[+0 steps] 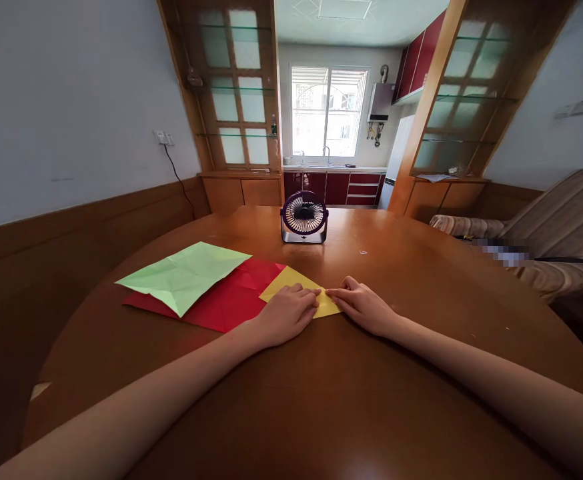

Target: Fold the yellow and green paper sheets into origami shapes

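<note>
A folded sheet of yellow paper [282, 279] lies on the table, its left part overlapping a creased red sheet [236, 300]. My left hand [291, 310] rests on the yellow paper with its fingers curled and pressed against it, hiding its lower middle. At the paper's right end, my right hand [364, 305] has its thumb and fingers closed together at the edge. The fingertips of both hands are close to each other. A light green creased sheet [186, 270] lies over the red one, to the left of my hands.
A small purple desk fan [304, 217] stands on the round brown table [321, 413], beyond my hands. A tiny white scrap [363, 252] lies to the right of the fan. A striped sofa [566, 227] is at the right, and a wall socket [163, 138] with a cord at the left.
</note>
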The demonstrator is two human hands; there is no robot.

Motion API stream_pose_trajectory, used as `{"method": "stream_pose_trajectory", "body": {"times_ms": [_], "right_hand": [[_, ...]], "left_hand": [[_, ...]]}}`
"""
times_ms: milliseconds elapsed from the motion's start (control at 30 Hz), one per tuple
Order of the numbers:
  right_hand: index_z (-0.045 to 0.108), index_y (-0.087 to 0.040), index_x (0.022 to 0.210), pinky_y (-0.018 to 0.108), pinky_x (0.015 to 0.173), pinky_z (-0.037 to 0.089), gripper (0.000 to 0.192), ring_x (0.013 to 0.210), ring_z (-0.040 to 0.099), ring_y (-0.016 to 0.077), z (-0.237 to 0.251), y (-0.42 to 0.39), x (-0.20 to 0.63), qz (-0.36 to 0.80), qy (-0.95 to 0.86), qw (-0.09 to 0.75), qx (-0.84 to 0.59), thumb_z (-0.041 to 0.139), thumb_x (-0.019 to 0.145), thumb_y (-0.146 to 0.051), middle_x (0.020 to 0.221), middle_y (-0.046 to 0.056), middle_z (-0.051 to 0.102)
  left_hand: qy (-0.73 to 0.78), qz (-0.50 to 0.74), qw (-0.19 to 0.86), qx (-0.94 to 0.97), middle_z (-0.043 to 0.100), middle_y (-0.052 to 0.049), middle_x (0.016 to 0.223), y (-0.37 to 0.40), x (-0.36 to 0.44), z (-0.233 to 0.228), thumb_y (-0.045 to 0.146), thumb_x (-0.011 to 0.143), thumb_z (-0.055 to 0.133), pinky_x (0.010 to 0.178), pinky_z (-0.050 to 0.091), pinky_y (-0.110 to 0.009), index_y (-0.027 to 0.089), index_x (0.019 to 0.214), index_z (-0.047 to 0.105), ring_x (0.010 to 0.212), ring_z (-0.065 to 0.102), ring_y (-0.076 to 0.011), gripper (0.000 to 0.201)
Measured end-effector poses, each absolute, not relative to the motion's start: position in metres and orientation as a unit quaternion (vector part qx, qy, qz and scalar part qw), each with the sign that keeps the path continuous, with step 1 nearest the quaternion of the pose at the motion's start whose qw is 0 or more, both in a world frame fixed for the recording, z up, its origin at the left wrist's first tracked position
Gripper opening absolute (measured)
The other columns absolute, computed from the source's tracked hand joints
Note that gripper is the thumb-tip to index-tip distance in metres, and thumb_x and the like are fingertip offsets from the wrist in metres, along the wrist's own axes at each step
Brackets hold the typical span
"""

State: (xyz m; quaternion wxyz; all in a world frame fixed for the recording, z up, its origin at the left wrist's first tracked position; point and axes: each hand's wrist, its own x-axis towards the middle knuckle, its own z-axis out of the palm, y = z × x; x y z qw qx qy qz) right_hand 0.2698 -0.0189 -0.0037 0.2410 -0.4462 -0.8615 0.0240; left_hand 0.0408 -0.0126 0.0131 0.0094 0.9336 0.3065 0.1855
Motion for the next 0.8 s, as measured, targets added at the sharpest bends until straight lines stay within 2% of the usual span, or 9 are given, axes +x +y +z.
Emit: {"method": "stream_pose_trajectory", "body": {"times_ms": [133, 300, 467, 667, 800], "right_hand": [[0.064, -0.025, 0.124, 0.032, 0.076, 0.046, 0.035, 0.077, 0.055, 0.0166, -0.005, -0.017, 0.27, 0.023, -0.863, 0.234, -0.447, 0.041, 0.1, -0.032, 0.091, 0.007, 0.052], [0.065, -0.024, 0.122, 0.032, 0.076, 0.046, 0.034, 0.078, 0.055, 0.0163, -0.005, -0.017, 0.27, 0.025, -0.861, 0.235, -0.451, 0.04, 0.1, -0.031, 0.091, 0.007, 0.051], [0.065, -0.023, 0.12, 0.033, 0.076, 0.048, 0.033, 0.078, 0.056, 0.0168, -0.005, -0.018, 0.27, 0.024, -0.861, 0.25, -0.443, 0.041, 0.099, -0.03, 0.092, 0.007, 0.052], [0.067, -0.022, 0.115, 0.043, 0.089, 0.047, 0.028, 0.097, 0.056, 0.0229, -0.001, -0.026, 0.27, -0.031, -0.867, 0.31, -0.389, 0.048, 0.095, -0.025, 0.107, 0.011, 0.059], [0.067, -0.023, 0.115, 0.042, 0.087, 0.047, 0.029, 0.097, 0.059, 0.0223, 0.003, -0.033, 0.27, -0.033, -0.913, 0.27, -0.305, 0.047, 0.095, -0.021, 0.108, 0.01, 0.064]], "left_hand": [[0.316, 0.17, -0.004, 0.933, 0.068, -0.011, 0.104, -0.013, 0.042, 0.014, 0.024, 0.099, 0.04, 0.083, 0.046, -0.038, 0.012, 0.122, 0.058, 0.095, 0.056, -0.0247, 0.032], [0.321, 0.17, -0.004, 0.931, 0.067, -0.012, 0.099, -0.013, 0.042, 0.013, 0.023, 0.099, 0.039, 0.082, 0.046, -0.038, 0.011, 0.126, 0.056, 0.094, 0.056, -0.0252, 0.034], [0.317, 0.178, 0.011, 0.931, 0.066, -0.012, 0.103, -0.012, 0.041, 0.011, 0.023, 0.098, 0.04, 0.085, 0.044, -0.039, 0.012, 0.123, 0.057, 0.099, 0.055, -0.0259, 0.032], [0.32, 0.181, 0.016, 0.93, 0.066, -0.011, 0.106, -0.012, 0.041, 0.01, 0.024, 0.098, 0.04, 0.09, 0.042, -0.042, 0.015, 0.121, 0.058, 0.103, 0.054, -0.026, 0.031], [0.327, 0.181, 0.037, 0.927, 0.066, -0.011, 0.104, -0.012, 0.04, 0.012, 0.025, 0.096, 0.042, 0.09, 0.043, -0.04, 0.016, 0.129, 0.055, 0.102, 0.054, -0.0258, 0.037]]}}
